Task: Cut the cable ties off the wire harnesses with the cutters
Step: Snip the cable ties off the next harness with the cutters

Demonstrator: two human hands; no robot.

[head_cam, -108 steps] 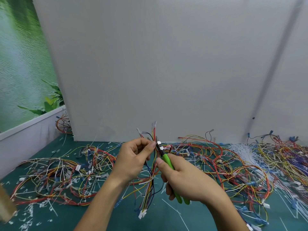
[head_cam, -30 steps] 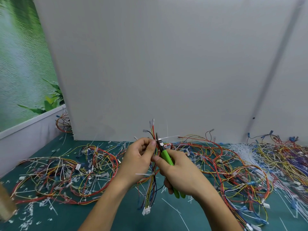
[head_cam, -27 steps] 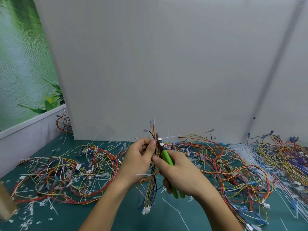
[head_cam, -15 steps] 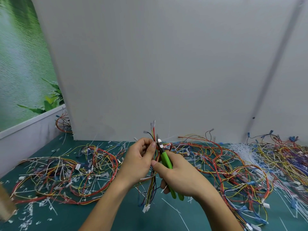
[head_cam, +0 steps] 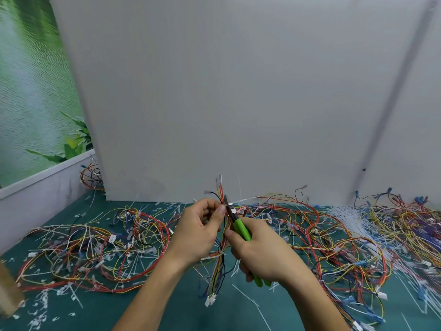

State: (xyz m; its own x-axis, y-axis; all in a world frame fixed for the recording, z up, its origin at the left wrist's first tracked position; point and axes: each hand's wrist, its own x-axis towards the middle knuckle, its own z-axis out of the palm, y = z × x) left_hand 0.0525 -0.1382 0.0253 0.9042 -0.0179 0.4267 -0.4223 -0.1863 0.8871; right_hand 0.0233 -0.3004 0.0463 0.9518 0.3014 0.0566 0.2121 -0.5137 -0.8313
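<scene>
— While upright at centre: wire harness [head_cam: 220,237] pinched in left hand [head_cam: 195,231], above green worktop [head_cam: 167,311].
— Cutters [head_cam: 239,229]?
— Gripped in right hand [head_cam: 260,254], at 3 o'clock of bundle, tip against wires near cable tie [head_cam: 243,199]. More harnesses [head_cam: 95,247] at 9 o'clock.

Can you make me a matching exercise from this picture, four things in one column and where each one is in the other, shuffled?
Things:
1. cutters
2. held harness
3. white connector
4. pile of loose white ties

Places:
A. hanging at the bottom of the held wires
B. on the mat, far right
C. in the right hand
D. pinched in the left hand

Pairs: 1-C, 2-D, 3-A, 4-B
</scene>
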